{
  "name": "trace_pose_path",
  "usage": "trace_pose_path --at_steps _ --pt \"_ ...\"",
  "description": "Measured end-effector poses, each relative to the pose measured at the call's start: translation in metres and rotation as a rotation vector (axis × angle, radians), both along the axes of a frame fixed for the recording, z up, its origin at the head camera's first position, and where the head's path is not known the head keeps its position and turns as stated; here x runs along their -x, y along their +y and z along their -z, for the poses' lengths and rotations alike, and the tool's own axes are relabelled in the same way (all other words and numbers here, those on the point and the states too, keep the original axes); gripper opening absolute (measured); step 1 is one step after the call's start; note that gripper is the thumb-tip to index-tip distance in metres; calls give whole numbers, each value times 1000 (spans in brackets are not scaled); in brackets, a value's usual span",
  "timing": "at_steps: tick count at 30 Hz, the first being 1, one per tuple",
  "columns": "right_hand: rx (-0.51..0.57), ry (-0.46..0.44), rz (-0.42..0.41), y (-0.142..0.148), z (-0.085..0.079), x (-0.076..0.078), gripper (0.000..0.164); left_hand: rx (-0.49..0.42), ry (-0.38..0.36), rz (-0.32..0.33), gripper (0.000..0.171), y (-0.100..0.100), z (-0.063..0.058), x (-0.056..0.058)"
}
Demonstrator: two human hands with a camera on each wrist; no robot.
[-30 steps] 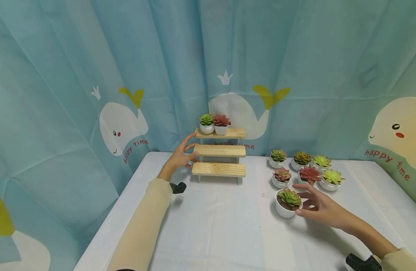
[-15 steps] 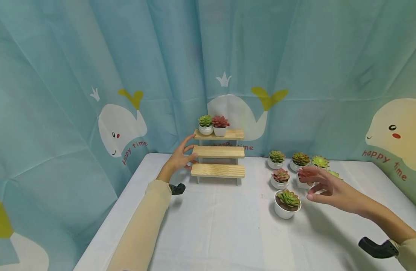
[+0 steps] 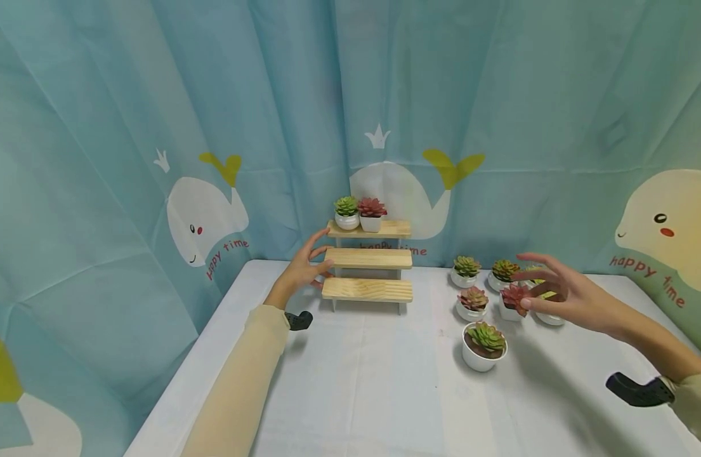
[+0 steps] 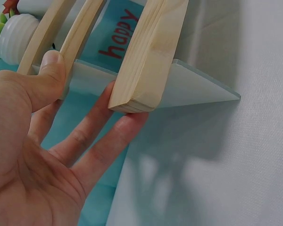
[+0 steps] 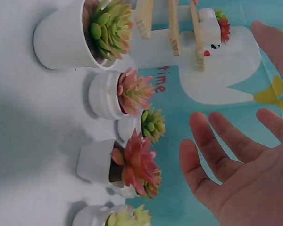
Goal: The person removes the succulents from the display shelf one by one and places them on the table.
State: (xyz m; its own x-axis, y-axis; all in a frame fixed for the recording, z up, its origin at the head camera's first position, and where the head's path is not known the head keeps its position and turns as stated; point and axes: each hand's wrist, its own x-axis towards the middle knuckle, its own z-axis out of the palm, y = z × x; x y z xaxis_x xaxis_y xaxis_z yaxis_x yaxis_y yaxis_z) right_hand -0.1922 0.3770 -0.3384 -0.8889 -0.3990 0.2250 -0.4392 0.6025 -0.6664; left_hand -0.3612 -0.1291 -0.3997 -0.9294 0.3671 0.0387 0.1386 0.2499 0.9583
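My left hand (image 3: 302, 264) holds the left side of a three-tier wooden stand (image 3: 368, 257). In the left wrist view, the thumb lies on the middle board (image 4: 82, 35) and two fingertips touch the end of the lowest board (image 4: 144, 61). A green succulent (image 3: 346, 212) and a red succulent (image 3: 371, 214), both in white pots, stand on the top board. My right hand (image 3: 567, 295) hovers with fingers spread by another red potted succulent (image 3: 512, 301). In the right wrist view, a gap shows between the fingers and that red plant (image 5: 137, 162).
Nearest on the white table (image 3: 356, 381) stands a larger potted green succulent (image 3: 483, 346). Behind it are a pinkish one (image 3: 472, 303), a green one (image 3: 465, 270) and a darker one (image 3: 504, 271). Yellow-green ones lie partly behind my right hand. A whale-print curtain (image 3: 293, 127) hangs behind.
My right hand has let go of the larger potted green succulent and moved back and up to the red potted one. My left hand has stayed on the stand.
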Motion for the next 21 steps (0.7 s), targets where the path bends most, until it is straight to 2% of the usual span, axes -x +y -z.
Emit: trace_pose_path --at_steps 8,14,21 --pt "13 -38 3 -5 -7 8 76 -8 5 7 79 0 1 1" --pt "9 -11 17 -11 -13 19 76 -1 32 21 79 -1 2 2" --pt "9 11 -5 -24 -22 33 75 9 24 12 80 -1 1 0"
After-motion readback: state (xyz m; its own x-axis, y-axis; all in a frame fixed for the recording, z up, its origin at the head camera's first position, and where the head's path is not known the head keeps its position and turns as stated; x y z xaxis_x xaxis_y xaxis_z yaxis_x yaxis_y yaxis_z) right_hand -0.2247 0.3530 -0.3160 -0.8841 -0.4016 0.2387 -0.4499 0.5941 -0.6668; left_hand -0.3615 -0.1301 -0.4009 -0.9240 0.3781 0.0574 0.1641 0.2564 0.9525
